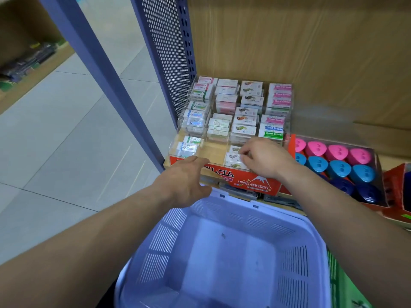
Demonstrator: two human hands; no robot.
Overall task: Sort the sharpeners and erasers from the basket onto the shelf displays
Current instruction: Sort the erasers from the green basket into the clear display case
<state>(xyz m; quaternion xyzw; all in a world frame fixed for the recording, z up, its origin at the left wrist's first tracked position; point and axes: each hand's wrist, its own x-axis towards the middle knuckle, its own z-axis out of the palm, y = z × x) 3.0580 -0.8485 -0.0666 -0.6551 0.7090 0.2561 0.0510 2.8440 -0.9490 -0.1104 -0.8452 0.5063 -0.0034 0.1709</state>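
A lilac plastic basket (224, 252) sits low in the middle; nothing shows inside it. Beyond it on the shelf stands a clear tiered eraser display (235, 114) with a red "Hard Eraser" front, its compartments filled with several wrapped erasers. My right hand (265, 157) reaches into the front row and pinches a white fish-print eraser (232, 157) there. My left hand (185, 182) rests with straight fingers on the display's front left edge, above the basket's rim. To the right, a red tray (378, 165) holds several pink, light blue and dark blue sharpeners (338, 167).
A blue perforated shelf upright (164, 63) rises just left of the display, and a wooden back panel (289, 41) stands behind it. Grey tiled floor (66, 141) spreads to the left. Another red box (398, 192) sits at the far right edge.
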